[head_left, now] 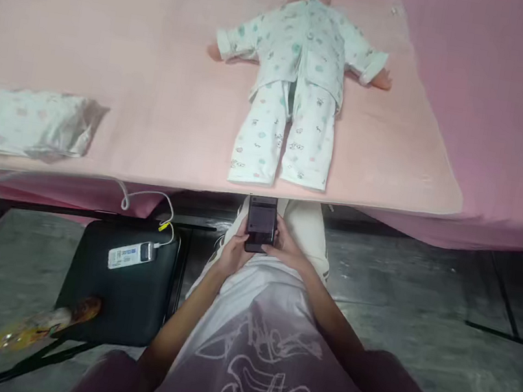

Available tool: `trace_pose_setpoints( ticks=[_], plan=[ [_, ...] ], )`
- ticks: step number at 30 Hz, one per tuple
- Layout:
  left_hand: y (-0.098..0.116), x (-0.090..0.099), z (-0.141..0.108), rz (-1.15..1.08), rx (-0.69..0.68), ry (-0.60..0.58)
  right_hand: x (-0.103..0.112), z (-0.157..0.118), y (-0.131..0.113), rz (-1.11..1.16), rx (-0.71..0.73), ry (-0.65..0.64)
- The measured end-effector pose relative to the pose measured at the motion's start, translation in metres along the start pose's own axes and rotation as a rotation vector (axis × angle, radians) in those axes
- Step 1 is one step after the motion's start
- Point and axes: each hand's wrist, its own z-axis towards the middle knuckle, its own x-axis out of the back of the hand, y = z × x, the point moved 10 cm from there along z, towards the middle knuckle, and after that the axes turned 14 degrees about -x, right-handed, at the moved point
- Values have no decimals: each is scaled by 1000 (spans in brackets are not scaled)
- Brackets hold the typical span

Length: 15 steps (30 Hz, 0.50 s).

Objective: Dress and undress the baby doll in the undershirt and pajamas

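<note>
Purple-white shirt [267, 354] closest; L hand [233, 254] & R hand [289, 246], fingers grasping phone [261, 222] b/w them: prob. light, stiff, slippery, fragile; best held by side edges.

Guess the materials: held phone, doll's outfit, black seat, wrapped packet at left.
Phone: likely glass-fronted; smooth, flat, dark face.
Doll's outfit: printed fabric, possibly cotton; matte, softly creased.
Black seat: perhaps vinyl or leather; smooth, low sheen.
Packet: apparently clear plastic around printed cloth; its right end looks crinkled, see-through.
</note>
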Motion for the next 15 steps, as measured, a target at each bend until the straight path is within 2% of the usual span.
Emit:
trace_pose_setpoints(
  ticks=[5, 10, 15],
  plan=[
    [0, 1, -1, 40, 4, -6, 0, 2, 0, -3, -8, 34],
    [2, -4, -2, 62, -6, -28, -3, -1, -9, 37, -9, 13],
    [4, -4, -2, 61, 12, -7, 5, 4, -12, 73, -60, 96]
  ],
)
